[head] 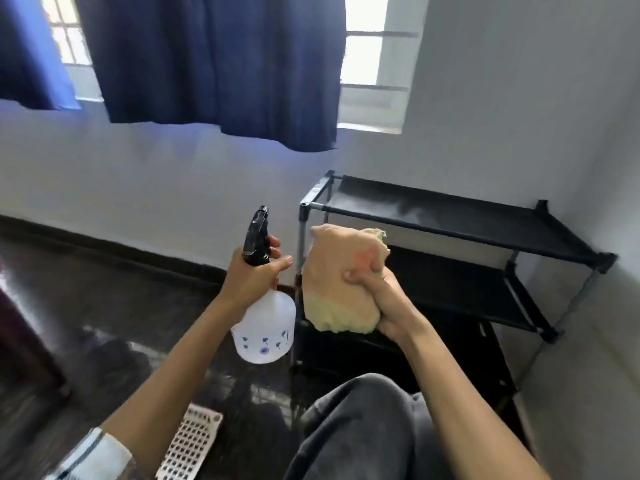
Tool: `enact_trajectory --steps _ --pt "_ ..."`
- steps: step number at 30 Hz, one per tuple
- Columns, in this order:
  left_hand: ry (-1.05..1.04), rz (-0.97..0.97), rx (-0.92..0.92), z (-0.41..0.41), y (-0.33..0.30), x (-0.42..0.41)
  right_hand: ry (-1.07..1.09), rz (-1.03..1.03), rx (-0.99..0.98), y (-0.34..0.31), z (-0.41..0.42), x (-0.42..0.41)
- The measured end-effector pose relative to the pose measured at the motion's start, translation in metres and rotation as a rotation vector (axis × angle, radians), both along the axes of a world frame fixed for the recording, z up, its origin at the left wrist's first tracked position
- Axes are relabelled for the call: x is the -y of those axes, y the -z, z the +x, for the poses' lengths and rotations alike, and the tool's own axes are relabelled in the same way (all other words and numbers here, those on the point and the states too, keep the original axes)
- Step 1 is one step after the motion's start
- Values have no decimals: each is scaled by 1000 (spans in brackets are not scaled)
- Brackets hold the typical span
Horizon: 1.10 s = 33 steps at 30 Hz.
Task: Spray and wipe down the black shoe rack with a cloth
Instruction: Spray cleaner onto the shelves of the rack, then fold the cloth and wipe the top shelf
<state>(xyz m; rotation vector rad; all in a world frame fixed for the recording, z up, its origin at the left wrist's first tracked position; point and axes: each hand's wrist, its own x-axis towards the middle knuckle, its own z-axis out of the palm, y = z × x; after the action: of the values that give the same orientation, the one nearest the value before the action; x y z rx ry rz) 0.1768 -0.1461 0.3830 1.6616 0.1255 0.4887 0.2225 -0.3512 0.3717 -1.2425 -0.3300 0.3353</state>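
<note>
The black shoe rack (450,216) stands in the room's corner at the right, with three dark fabric shelves on a metal frame. My left hand (254,271) grips the neck of a clear spray bottle (265,327) with a black trigger head, held just left of the rack's front post. My right hand (384,299) clutches a bunched peach and yellow cloth (336,278), raised in front of the rack's left end, level with the middle shelf. The bottom shelf is partly hidden behind my arm and knee.
A white perforated tray (188,445) lies on the dark floor near my left elbow. My grey-trousered knee (363,427) is in the foreground. Dark blue curtains (214,64) hang over a window above the white wall. A dark furniture edge shows at far left.
</note>
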Motion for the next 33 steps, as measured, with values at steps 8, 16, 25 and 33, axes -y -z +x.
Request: enact_trajectory --steps 8,16,25,33 --pt "-398 23 -68 -76 61 -107 -261 -162 -126 47 -8 -146" --pt "-688 68 -216 -144 165 -163 -356 -283 -340 147 -46 -253" --pt "-741 -57 -416 -148 279 -181 -376 -495 -395 240 -32 -289" --pt "-698 -68 -572 -147 349 -202 -435 -602 -425 298 -13 -298"
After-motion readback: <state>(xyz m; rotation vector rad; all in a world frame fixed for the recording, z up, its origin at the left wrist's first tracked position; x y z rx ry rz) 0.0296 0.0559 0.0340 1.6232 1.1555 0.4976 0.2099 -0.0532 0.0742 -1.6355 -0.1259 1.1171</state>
